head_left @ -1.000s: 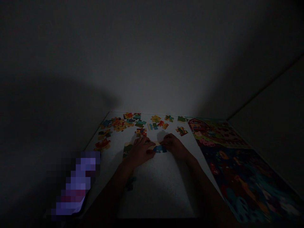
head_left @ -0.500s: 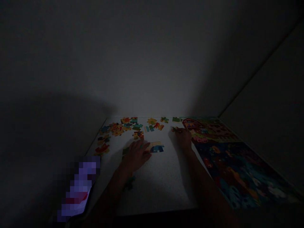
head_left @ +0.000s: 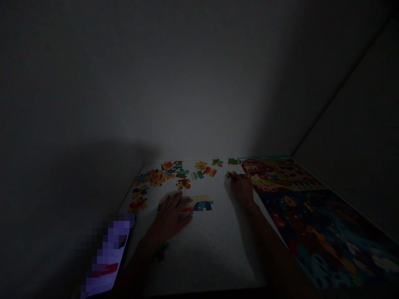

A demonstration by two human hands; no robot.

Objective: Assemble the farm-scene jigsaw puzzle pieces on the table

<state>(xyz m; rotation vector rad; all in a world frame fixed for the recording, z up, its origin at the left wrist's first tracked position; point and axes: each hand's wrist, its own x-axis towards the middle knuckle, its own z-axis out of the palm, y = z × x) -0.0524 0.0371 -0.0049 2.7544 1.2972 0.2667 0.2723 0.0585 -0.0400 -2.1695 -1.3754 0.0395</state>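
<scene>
Though apart, two hands (head_left: 172, 212) (right (head_left: 242, 187): one piece (head_left: 230, 175))

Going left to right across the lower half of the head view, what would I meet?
Blurred, glowing purple screen → person's bare left hand → flat blue-and-cream puzzle section → person's bare right hand → large dark-blue, multicoloured picture sheet.

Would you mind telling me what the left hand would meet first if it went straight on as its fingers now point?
Beyond the row of puzzle pieces it partly covers, the left hand would probably meet the loose red-and-yellow piece first, though depth is unclear in this dim picture.
</scene>
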